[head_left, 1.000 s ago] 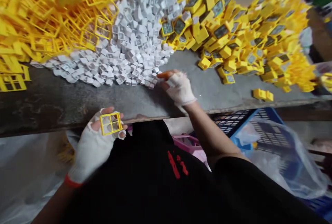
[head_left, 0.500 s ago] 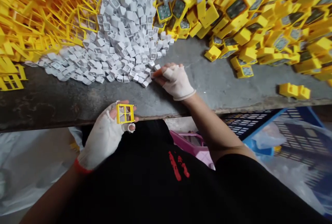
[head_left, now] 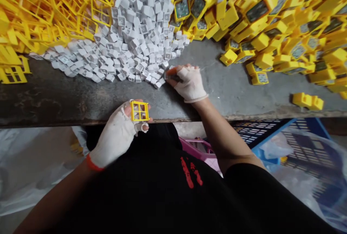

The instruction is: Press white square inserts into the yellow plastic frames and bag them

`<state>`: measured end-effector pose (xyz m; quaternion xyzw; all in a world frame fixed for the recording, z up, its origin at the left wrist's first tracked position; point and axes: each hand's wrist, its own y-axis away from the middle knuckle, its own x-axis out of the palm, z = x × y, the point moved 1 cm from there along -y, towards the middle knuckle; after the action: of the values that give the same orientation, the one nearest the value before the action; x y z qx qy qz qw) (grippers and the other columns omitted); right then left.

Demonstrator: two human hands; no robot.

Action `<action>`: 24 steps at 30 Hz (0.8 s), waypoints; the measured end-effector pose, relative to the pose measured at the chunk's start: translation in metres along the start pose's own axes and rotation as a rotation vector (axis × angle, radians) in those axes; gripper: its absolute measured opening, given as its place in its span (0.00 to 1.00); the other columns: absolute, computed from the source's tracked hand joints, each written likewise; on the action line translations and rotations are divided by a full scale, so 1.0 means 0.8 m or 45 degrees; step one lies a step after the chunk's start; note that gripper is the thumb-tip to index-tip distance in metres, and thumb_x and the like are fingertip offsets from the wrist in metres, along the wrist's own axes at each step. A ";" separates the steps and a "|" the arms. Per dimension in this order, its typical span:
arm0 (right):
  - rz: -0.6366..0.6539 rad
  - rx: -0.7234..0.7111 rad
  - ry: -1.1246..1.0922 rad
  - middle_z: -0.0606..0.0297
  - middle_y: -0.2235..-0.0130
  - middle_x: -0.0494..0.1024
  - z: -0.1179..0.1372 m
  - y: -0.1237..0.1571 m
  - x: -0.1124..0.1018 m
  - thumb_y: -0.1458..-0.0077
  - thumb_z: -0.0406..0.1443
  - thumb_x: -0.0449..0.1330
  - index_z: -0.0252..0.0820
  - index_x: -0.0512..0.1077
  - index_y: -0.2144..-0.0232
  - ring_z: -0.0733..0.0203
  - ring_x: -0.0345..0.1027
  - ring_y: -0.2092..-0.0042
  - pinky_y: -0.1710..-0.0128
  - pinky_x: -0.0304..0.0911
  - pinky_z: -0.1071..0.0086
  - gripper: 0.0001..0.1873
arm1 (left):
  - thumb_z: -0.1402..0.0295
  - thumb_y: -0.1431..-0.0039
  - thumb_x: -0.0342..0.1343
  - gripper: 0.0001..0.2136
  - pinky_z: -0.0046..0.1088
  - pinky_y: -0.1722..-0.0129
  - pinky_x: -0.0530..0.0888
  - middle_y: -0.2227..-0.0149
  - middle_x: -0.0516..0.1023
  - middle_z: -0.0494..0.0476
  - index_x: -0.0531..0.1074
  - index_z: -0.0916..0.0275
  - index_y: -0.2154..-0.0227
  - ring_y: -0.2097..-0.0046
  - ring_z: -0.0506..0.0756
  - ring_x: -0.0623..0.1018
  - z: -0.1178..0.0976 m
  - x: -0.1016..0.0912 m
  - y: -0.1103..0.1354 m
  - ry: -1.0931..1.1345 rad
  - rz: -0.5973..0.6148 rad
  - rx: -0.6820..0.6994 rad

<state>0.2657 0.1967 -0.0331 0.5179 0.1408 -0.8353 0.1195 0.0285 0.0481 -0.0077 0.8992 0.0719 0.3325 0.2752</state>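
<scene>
Ahead, white caps [head_left: 143, 30] lie between yellow frames [head_left: 58, 8] and yellow blocks [head_left: 282, 31].

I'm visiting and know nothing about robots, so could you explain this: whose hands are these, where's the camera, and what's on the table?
There's no machine arm here: these are a person's own hands in white fabric fingerless gloves. The camera is worn on the head, looking forward and down.

On the dark grey work surface lie, from left to right, a heap of yellow plastic frames, many small whitish block-like pieces, and a pile of chunky yellow blocks.

The left hand holds a small yellow four-pane frame. The right hand is at the whitish pieces' edge; whether it grips one is unclear.
</scene>
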 end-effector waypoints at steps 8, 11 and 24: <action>-0.128 -0.535 -0.384 0.65 0.49 0.93 0.082 0.092 0.007 0.23 0.54 0.66 0.60 0.88 0.51 0.48 0.81 0.51 0.40 0.69 0.46 0.14 | 0.65 0.25 0.69 0.07 0.32 0.65 0.88 0.50 0.90 0.63 0.85 0.61 0.51 0.57 0.59 0.88 0.009 0.003 0.003 0.045 0.224 -0.108; -0.131 -0.650 -0.355 0.62 0.45 0.93 0.082 0.096 0.012 0.19 0.53 0.61 0.56 0.88 0.48 0.51 0.83 0.50 0.43 0.71 0.50 0.18 | 0.68 0.25 0.68 0.07 0.32 0.65 0.88 0.51 0.90 0.63 0.86 0.63 0.49 0.59 0.58 0.88 0.010 -0.002 0.004 0.082 0.234 -0.116; 0.011 0.003 0.185 0.54 0.50 0.90 -0.018 -0.030 -0.007 0.29 0.41 0.67 0.45 0.83 0.49 0.37 0.81 0.42 0.33 0.66 0.35 0.11 | 0.66 0.27 0.67 0.06 0.33 0.66 0.87 0.53 0.92 0.63 0.85 0.61 0.55 0.61 0.61 0.90 0.002 -0.002 -0.001 0.093 0.013 0.004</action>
<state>0.2717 0.2248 -0.0313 0.5778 0.1458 -0.7952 0.1119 0.0288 0.0475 -0.0100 0.8872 0.0778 0.3663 0.2694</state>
